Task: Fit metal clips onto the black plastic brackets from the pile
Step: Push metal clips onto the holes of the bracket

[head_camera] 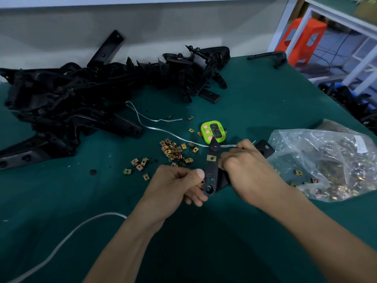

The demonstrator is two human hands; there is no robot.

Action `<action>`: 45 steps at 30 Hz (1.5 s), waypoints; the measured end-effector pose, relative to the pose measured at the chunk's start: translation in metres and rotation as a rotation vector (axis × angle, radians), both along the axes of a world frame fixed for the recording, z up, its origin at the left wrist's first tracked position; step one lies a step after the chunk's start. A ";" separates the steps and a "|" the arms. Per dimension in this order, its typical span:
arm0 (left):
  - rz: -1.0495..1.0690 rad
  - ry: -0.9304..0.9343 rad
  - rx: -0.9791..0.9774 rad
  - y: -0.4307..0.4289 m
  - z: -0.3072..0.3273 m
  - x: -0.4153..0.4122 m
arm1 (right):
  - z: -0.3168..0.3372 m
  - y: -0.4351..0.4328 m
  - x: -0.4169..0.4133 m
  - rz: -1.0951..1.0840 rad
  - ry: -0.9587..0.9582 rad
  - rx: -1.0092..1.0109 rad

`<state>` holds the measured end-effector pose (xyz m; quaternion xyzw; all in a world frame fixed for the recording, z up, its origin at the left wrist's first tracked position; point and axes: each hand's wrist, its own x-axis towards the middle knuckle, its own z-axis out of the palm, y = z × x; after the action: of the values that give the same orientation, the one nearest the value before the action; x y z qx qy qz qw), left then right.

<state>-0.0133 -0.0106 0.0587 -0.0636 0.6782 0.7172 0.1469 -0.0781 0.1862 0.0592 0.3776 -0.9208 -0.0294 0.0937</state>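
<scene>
Head view showed both bare hands working over a dark green tabletop (255,94). The right hand (244,168) was closed in a firm grip around the far portion of a long, flat black plastic bracket (211,174), whose other arm emerged beyond the knuckles toward a clear plastic bag of metal clips (330,160) at the right. One gold-coloured metal clip (211,158) sat fitted on the bracket's narrow arm, just below its pointed tip. The left hand (177,186) was curled with thumb pressed against forefinger, its fingers touching the near, round-holed end of the same bracket; whether that grip contained a clip could not be determined. A loose scatter of small gold-coloured square metal clips (173,151) lay on the tabletop just beyond the left hand. A lime-green digital timer (213,132) stood directly behind the bracket tip. A large pile of black plastic brackets (81,94) occupied the far left of the tabletop, against the wall. Thin white plastic strips (155,120) ran between the pile and the timer.
</scene>
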 end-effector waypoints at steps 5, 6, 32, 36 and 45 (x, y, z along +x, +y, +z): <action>-0.009 0.059 0.001 0.001 -0.003 0.002 | 0.007 0.001 0.001 0.011 -0.003 0.026; -0.008 0.059 0.004 0.001 -0.003 0.002 | 0.008 0.001 0.001 0.007 -0.006 0.032; -0.010 0.138 -0.246 -0.004 -0.014 0.004 | 0.001 -0.001 0.003 -0.011 -0.051 0.160; -0.004 0.137 -0.282 0.000 -0.017 0.005 | -0.002 -0.001 0.006 -0.043 -0.034 0.200; 0.008 0.009 -0.133 0.002 -0.024 0.008 | -0.001 -0.009 0.006 -0.061 -0.062 0.262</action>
<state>-0.0055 -0.0088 0.0348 -0.0727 0.7249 0.6713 0.1364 -0.0718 0.1770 0.0580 0.3592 -0.9225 -0.1406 0.0143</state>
